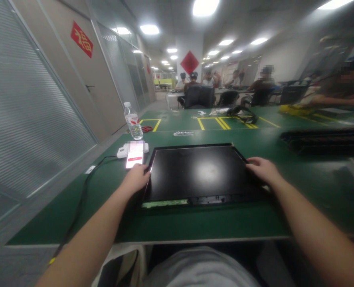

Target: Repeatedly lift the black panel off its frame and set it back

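A black display panel [177, 175] lies screen up in front of me, with a bright reflection on its glass. Along its near edge runs a strip with a pale green section at the left. My left hand [137, 178] grips the panel's left edge, fingers closed around the frame. On the opposite side, my right hand [263, 170] holds the right edge, its thumb and fingers curled at the border. The fingertips under the panel are hidden. Close beyond my left hand is a phone [135, 154] with a lit screen.
The green table [212, 225] carries a water bottle [133, 121], red-handled scissors [147, 129], a white power strip [122, 152] with a black cable [85, 187], and a dark cable bundle [242, 114]. Long black parts [320, 139] lie right. A person [341, 87] sits at far right.
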Demonstrator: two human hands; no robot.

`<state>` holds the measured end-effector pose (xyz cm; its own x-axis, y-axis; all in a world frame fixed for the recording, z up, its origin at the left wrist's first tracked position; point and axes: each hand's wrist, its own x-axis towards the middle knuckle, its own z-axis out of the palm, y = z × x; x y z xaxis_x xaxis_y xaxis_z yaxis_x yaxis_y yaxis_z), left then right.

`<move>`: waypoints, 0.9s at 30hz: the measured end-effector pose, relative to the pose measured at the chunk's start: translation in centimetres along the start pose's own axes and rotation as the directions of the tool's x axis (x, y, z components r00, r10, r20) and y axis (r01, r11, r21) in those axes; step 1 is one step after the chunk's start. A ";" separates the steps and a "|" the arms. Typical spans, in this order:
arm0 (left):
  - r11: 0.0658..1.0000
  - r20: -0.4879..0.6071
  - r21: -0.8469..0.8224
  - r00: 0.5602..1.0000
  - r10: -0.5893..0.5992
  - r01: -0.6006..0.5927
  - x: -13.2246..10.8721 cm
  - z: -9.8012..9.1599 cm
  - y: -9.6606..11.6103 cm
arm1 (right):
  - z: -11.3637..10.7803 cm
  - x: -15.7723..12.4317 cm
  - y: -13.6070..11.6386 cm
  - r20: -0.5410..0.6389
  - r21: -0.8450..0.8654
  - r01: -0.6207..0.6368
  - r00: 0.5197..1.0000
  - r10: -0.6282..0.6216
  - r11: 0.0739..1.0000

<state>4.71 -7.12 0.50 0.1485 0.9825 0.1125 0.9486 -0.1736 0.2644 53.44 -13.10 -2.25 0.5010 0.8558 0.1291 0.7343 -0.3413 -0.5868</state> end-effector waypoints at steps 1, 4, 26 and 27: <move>1.000 0.007 -0.018 1.000 0.008 -0.007 0.0 -0.1 0.0 | 0.1 0.0 0.1 -0.001 -0.005 0.013 1.000 -0.013 1.000; 0.993 0.012 -0.122 1.000 0.003 -0.002 0.1 -0.3 0.0 | 0.3 0.0 0.2 -0.009 -0.008 0.028 1.000 -0.028 1.000; 0.077 0.347 -0.919 0.884 -0.315 0.388 -0.6 -1.3 3.2 | 0.2 0.0 0.6 -0.021 -0.026 -0.036 0.999 0.035 0.999; 0.062 0.348 -0.920 0.880 -0.322 0.387 -0.4 -1.2 3.1 | 0.2 0.0 0.6 -0.022 -0.025 -0.031 0.999 0.030 0.999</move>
<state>7.29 -8.17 2.38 -0.0780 0.9443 -0.3196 -0.1405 0.3070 0.9413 53.74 -13.18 -2.78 0.5331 0.8361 0.1290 0.7297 -0.3774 -0.5702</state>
